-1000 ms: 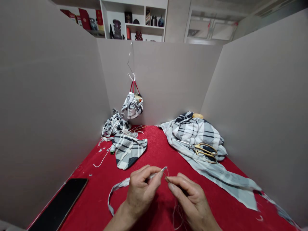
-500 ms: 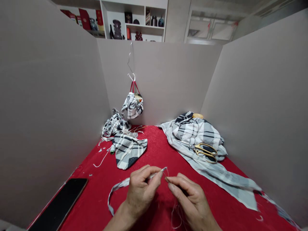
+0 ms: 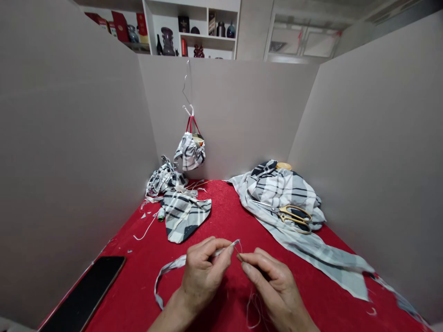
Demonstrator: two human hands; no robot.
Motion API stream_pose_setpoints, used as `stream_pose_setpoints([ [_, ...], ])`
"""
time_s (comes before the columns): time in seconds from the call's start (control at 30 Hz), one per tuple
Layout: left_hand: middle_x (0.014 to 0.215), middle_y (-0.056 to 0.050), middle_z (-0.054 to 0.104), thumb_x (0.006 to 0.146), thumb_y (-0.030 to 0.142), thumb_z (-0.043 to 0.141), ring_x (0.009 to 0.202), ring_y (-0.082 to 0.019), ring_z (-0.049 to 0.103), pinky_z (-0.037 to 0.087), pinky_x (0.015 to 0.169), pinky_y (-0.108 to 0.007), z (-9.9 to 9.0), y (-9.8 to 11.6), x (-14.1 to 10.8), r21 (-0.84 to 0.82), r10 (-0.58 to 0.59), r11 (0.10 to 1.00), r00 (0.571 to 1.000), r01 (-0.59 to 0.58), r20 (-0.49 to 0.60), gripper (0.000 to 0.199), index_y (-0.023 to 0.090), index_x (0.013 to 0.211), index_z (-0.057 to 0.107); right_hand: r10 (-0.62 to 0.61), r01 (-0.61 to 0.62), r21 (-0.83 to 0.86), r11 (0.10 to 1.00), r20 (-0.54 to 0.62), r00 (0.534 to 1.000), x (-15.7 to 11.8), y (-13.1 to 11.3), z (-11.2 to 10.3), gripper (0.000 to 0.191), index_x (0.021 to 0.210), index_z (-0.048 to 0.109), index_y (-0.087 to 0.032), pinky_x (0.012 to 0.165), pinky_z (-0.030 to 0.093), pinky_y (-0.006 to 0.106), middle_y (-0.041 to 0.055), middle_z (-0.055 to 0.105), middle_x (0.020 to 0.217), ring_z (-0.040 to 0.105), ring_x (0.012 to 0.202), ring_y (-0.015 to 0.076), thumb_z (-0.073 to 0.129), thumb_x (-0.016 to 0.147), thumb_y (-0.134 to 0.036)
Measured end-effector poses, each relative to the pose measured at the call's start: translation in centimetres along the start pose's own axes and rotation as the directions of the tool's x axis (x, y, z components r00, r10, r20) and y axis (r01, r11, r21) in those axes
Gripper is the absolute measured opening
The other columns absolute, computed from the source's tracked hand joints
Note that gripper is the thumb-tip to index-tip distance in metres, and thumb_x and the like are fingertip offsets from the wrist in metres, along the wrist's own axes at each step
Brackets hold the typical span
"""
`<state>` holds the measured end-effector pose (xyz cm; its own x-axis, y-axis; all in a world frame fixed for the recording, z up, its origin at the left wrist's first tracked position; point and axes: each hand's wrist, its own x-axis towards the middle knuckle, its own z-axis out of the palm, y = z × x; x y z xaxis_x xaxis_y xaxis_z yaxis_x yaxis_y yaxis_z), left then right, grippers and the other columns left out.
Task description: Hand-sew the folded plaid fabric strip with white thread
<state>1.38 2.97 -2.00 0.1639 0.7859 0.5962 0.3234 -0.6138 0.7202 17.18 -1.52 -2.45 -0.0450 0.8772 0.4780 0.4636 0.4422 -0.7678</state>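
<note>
My left hand (image 3: 206, 265) is closed in a pinch on a narrow pale fabric strip (image 3: 169, 267). The strip's end pokes out past the thumb and forefinger, while its other part curves down to the red cloth. Close by on the right, my right hand (image 3: 272, 281) pinches a fine white thread (image 3: 254, 311) between thumb and forefinger. A small loop of it runs from the strip's tip to these fingertips, and more hangs loosely below. Whether a needle is between the right fingers cannot be made out.
Gold-handled scissors (image 3: 292, 216) lie on heaped plaid fabric (image 3: 287, 189) at the right. Plaid pieces (image 3: 187, 214) and a thread spool (image 3: 161, 214) are at the left, a phone (image 3: 86, 295) nearer me. A plaid pouch (image 3: 189, 152) hangs from a hook; grey panels (image 3: 235, 115) enclose the red tabletop (image 3: 221, 203).
Both hands keep nearly the same pose, with the strip and thread still between them. The whole view has shifted very slightly.
</note>
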Motion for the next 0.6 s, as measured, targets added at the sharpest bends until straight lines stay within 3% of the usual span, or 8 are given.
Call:
stream_pose_setpoints([
  [0.6, 0.06, -0.003, 0.063, 0.081, 0.019, 0.056, 0.051, -0.011, 0.054, 0.042, 0.05, -0.02, -0.04, 0.16, -0.02, -0.002, 0.004, 1.0, 1.0, -0.004, -0.004, 0.015, 0.014, 0.075, 0.069, 0.001, -0.001, 0.009, 1.0, 0.003, 1.0, 0.07, -0.16, -0.06, 0.023, 0.095, 0.071, -0.023, 0.063, 0.049, 0.022, 0.0022, 0.064, 0.072, 0.063, 0.074, 0.0177, 0.05, 0.088, -0.03],
])
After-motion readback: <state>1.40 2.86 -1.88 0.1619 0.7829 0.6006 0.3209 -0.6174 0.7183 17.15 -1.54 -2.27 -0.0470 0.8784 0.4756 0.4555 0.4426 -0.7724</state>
